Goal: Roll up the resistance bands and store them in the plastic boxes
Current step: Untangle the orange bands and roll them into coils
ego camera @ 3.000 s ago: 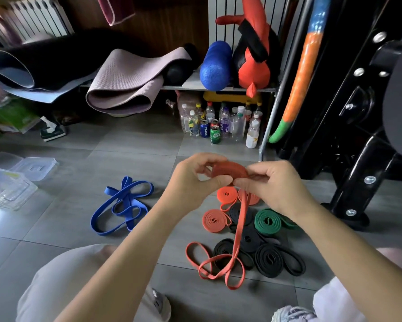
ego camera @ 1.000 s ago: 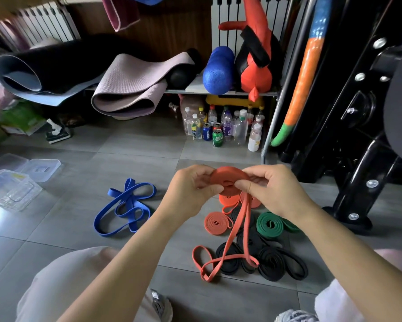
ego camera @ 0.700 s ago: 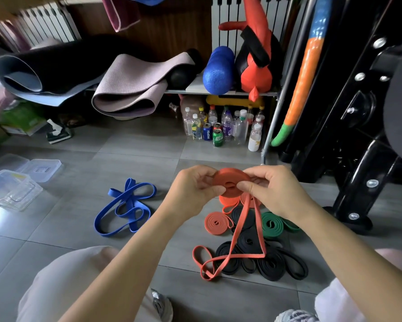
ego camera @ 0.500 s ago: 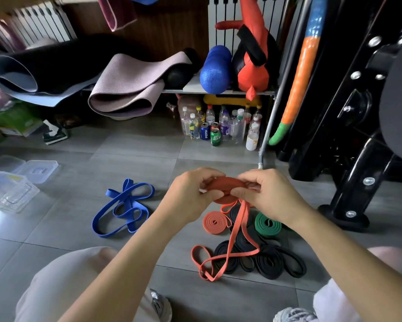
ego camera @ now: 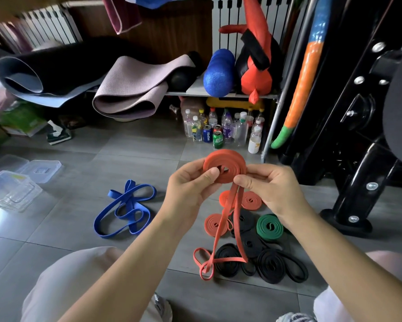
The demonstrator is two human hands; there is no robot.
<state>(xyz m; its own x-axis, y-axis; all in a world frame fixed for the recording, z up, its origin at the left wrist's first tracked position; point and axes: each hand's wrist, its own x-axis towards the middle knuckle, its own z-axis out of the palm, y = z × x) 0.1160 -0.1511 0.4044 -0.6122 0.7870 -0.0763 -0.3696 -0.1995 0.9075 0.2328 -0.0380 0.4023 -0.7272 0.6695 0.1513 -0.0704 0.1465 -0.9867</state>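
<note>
An orange resistance band (ego camera: 227,162) is partly wound into a flat coil held up in front of me. My left hand (ego camera: 188,189) pinches the coil's left side, thumb near its centre hole. My right hand (ego camera: 272,187) pinches the right edge where the loose tail leaves. The tail (ego camera: 220,231) hangs to the floor and ends in loops. Below lie three rolled orange bands (ego camera: 215,224), a rolled green band (ego camera: 269,226) and several black rolled bands (ego camera: 274,263). A loose blue band (ego camera: 125,212) lies to the left. Clear plastic boxes (ego camera: 12,191) sit at far left.
A shelf (ego camera: 195,90) behind holds rolled mats, a blue foam roller (ego camera: 218,72) and a red bag. Bottles and cans (ego camera: 220,131) stand under it. A black machine frame (ego camera: 357,182) fills the right. My knees flank the bottom of the grey tiled floor.
The coil has grown and been lifted and turned flat towards me. The loose tail on the floor has shortened and shifted.
</note>
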